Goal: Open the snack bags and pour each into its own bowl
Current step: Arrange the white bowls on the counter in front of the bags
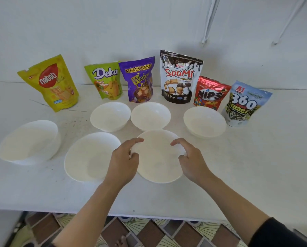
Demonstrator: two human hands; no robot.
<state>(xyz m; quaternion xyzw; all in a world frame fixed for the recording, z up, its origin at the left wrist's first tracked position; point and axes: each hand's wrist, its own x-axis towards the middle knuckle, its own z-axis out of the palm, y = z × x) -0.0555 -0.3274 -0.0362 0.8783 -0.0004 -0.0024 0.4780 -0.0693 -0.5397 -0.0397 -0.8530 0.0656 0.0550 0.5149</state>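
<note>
Head view. The left hand (124,161) and right hand (190,161) grip opposite sides of the near central white round bowl (158,157), which sits on the white table (256,166). Each hand is half-curled: the forefinger arches over the far part of the rim and the thumb presses the nearer part, with the other fingers tucked behind.

Five further white bowls stand on the table:
- far-left bowl (29,141)
- near-left bowl (88,157), just beside the held one
- three rear bowls (110,115), (150,115), (204,121)

Behind the bowls, six snack bags stand upright in a row with their tops closed. From left to right:
- yellow Nabati pouch (51,82)
- green Deka pouch (105,80)
- purple Mum's Bake pouch (139,79)
- black-and-white Soomi pouch (179,77)
- red Nips pouch (210,93)
- pale-blue 360 Kuaci pouch (245,104)
</note>
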